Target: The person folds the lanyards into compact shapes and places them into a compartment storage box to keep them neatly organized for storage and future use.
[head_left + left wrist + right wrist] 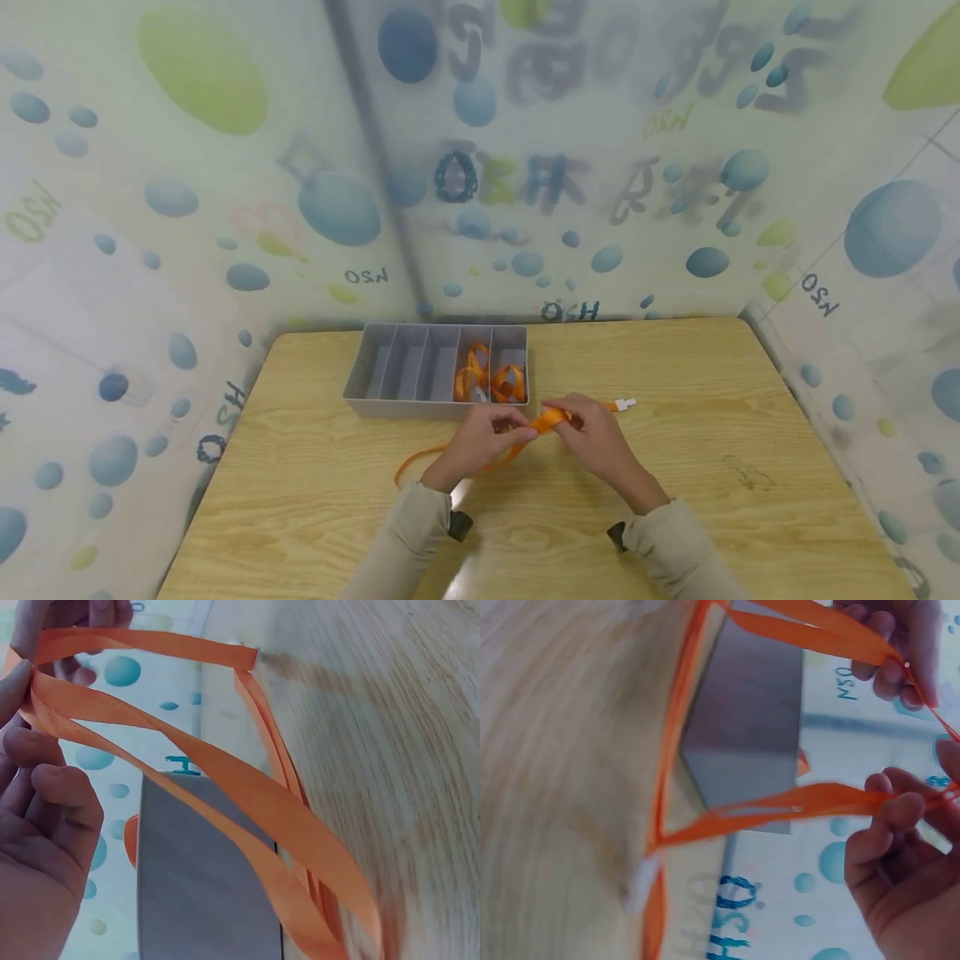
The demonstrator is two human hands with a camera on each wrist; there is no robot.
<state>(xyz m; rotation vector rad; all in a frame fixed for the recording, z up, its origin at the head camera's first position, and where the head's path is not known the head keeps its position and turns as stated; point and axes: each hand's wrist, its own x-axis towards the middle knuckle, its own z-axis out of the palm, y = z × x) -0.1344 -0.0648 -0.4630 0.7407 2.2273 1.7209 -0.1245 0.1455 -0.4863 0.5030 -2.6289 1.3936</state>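
An orange lanyard (551,419) is stretched between both hands over the table, in front of the grey box. My left hand (480,437) pinches the strap between thumb and fingers; a long loop of it hangs down beside the box in the left wrist view. In the right hand (598,435) another part of the same strap is pinched. Its white plastic clip (626,404) sticks out to the right of that hand. Another stretch of the strap (411,467) curves over the tabletop left of my left wrist.
A grey divided box (420,409) stands at the table's back edge. Its two rightmost compartments hold coiled orange lanyards (472,372), (509,383); the other compartments show bare floors. The wooden table (712,517) meets a patterned curtain-like wall (480,275) behind.
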